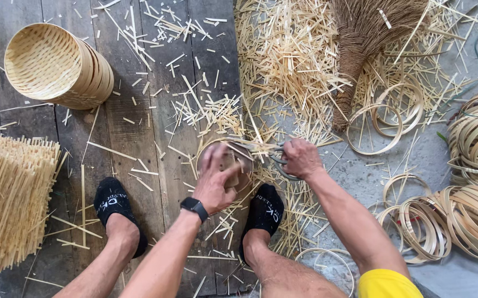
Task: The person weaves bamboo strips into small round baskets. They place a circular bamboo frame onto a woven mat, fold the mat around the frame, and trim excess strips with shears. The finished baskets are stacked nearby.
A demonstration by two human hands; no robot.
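Bamboo hoop [225, 160] pinned under left hand [215, 177]; right hand [302, 158] clamped on shears [277, 160]; empty woven baskets [57, 66] nearby.

A small round bamboo frame [225, 160] is held flat at frame centre, slats laid across it; grey scissors [276, 160] are gripped just right of it.

I see my left hand [215, 179] at about 11 o'clock from my knees, palm down, fingers spread and curled, a dark watch on its wrist. My right hand [302, 158] sits just toward 2 o'clock from it, clenched into a fist, forearm bare and angled inward.
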